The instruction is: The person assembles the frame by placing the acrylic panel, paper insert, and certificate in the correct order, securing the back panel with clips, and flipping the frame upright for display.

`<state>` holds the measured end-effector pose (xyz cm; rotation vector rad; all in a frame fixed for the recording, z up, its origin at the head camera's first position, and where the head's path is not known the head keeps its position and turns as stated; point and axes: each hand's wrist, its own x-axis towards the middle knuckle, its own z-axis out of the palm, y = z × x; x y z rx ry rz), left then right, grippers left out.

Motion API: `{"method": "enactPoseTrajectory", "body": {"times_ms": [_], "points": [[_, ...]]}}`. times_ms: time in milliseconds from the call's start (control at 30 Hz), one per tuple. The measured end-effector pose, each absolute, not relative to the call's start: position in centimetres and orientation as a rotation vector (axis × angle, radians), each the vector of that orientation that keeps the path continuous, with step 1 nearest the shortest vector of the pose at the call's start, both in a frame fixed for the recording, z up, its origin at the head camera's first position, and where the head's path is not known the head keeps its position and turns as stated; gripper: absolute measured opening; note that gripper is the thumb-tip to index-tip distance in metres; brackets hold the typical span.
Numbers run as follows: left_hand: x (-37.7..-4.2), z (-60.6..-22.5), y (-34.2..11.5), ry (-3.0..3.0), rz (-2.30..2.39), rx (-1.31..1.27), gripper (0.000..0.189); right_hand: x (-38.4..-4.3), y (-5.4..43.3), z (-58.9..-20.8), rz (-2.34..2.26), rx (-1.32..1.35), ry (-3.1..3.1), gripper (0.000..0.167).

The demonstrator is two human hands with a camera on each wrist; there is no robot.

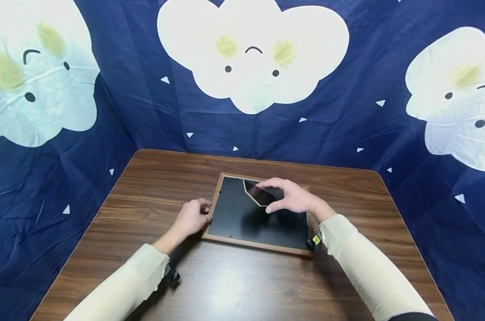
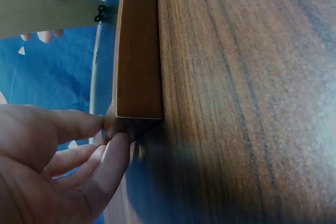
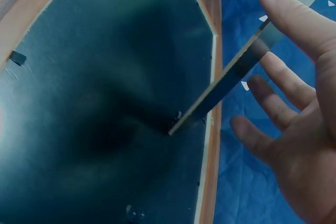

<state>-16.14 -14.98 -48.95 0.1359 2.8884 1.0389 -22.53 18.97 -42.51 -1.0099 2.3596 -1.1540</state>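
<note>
A wooden picture frame (image 1: 258,245) lies face down on the table, its black backing board (image 1: 230,211) upward. From the board a hinged easel stand (image 1: 253,191), dark with a pale cut edge, sticks up at a tilt. My left hand (image 1: 192,217) pinches the frame's left side; in the left wrist view, its thumb and fingers meet at a corner. My right hand (image 1: 292,197) holds the stand across its width, thumb at one edge and fingers at the other. In the right wrist view, the remaining fingers (image 3: 252,132) spread apart beside it. The index finger is partly hidden.
Beneath the frame is a brown wood-grain table (image 1: 146,187). Blue cloth (image 1: 146,111) with white clouds hangs around its back and sides. Small dark metal tabs (image 3: 18,57) edge the backing board. Each wrist wears a small black camera (image 1: 314,240).
</note>
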Motion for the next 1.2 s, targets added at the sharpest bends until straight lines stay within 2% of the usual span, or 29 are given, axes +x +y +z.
{"method": "enactPoseTrajectory", "body": {"times_ms": [567, 1200], "points": [[-16.1, -48.8, -15.0, 2.745, 1.223, 0.079, 0.037, -22.4, 18.0, -45.1, -1.205, -0.946, 2.362, 0.068], [-16.1, -49.1, -15.2, 2.689, 1.295, 0.08, 0.037, -21.8, 16.7, -46.8, -0.997, -0.944, 2.546, 0.074]]}}
